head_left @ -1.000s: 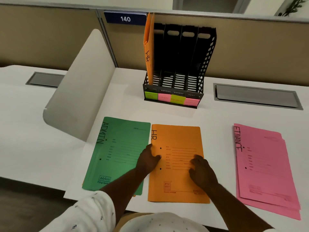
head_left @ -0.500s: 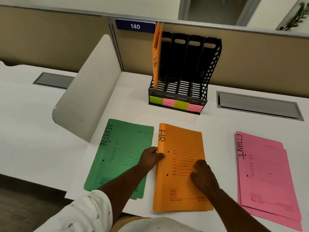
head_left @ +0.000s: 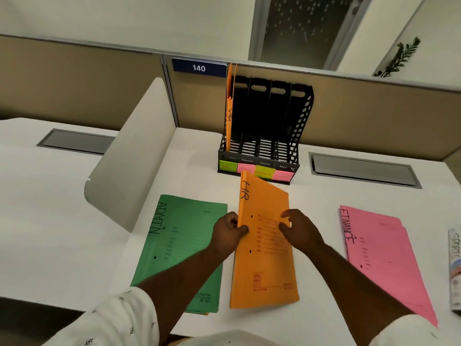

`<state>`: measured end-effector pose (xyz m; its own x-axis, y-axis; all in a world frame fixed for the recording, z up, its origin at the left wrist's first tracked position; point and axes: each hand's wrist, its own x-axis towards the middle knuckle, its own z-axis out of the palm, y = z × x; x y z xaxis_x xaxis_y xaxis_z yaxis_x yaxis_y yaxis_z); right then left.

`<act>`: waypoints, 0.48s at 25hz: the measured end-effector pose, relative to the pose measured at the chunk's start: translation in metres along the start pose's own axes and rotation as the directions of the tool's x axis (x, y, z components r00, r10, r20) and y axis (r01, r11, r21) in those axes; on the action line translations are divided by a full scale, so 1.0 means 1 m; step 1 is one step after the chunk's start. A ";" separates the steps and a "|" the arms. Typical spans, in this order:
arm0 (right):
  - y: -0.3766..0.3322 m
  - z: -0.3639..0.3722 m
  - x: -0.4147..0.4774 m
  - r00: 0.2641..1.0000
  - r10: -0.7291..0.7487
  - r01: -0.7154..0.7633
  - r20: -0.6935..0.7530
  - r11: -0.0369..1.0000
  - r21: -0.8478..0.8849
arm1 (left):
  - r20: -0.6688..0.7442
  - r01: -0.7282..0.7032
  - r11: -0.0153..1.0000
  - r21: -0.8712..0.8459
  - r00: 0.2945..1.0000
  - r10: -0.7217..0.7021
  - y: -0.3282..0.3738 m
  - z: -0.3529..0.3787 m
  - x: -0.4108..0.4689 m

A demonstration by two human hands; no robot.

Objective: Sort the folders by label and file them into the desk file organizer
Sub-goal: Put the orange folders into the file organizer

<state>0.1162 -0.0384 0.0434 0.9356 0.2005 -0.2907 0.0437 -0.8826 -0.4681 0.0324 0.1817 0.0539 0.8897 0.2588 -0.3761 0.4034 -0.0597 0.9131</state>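
An orange folder marked HR (head_left: 264, 265) is lifted off the desk, its far end raised toward the organizer. My left hand (head_left: 228, 232) pinches its left spine edge. My right hand (head_left: 300, 229) grips its right edge, fingers on the cover. The black desk file organizer (head_left: 298, 126) stands at the back, coloured sticky labels along its front. Another orange HR folder (head_left: 229, 108) stands upright in its leftmost slot. A green ADMIN folder (head_left: 179, 245) lies flat to the left. Pink FINANCE folders (head_left: 384, 258) lie stacked on the right.
A white curved divider panel (head_left: 132, 156) rises at the left of the desk. Two grey cable hatches (head_left: 361, 169) sit in the desktop, one on each side. A tan partition wall with a blue "140" plate (head_left: 199, 68) runs behind. A printed item (head_left: 455, 265) lies at the far right edge.
The orange HR folder lay flat under both hands; both hands gripped its edges and raised it off the desk, tilting it toward the organizer. The camera view tipped upward.
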 end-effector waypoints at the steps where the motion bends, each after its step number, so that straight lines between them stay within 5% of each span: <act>1: -0.016 -0.010 0.007 0.999 -0.020 0.021 -0.032 1.000 0.019 | -0.022 -0.040 0.999 0.012 0.999 0.041 0.008 -0.002 0.002; 12: -0.204 -0.139 0.032 0.874 -0.231 0.289 -0.427 0.955 0.075 | -0.166 -0.425 0.861 0.280 0.862 0.479 0.111 -0.005 0.014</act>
<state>0.1860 0.0887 0.2460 0.9575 0.1971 0.2104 0.2854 -0.7527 -0.5933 0.0881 0.1835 0.1508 0.9247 0.3543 0.1392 0.0294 -0.4311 0.9018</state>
